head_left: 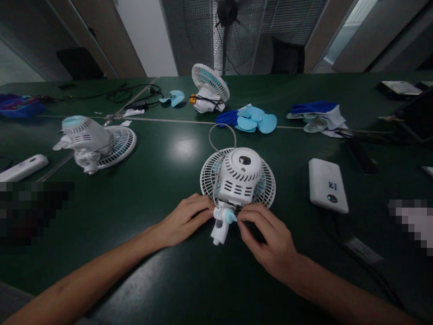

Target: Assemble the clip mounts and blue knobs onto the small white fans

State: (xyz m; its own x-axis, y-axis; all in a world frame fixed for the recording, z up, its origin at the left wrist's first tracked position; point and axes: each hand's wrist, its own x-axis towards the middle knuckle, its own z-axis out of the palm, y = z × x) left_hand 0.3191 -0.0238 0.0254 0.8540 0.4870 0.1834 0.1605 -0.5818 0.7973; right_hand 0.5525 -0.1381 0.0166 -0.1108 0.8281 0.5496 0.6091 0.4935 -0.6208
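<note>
A small white fan (241, 174) lies face down on the dark green table, its round grille beneath the motor housing. A white clamp (220, 228) with a light blue knob (230, 216) extends from its near side. My left hand (186, 219) has its fingers closed at the clamp's left side, thumb and fingertips against the white joint. My right hand (267, 234) pinches the end of the blue knob between thumb and fingers. A grey cable loops up behind the housing.
Another white fan (88, 140) lies at the left, a third (209, 92) at the back. Blue fan blades (257, 119) and gloves (318, 115) lie beyond the near fan. A white power bank (327, 185) is at the right, with cables behind and below it.
</note>
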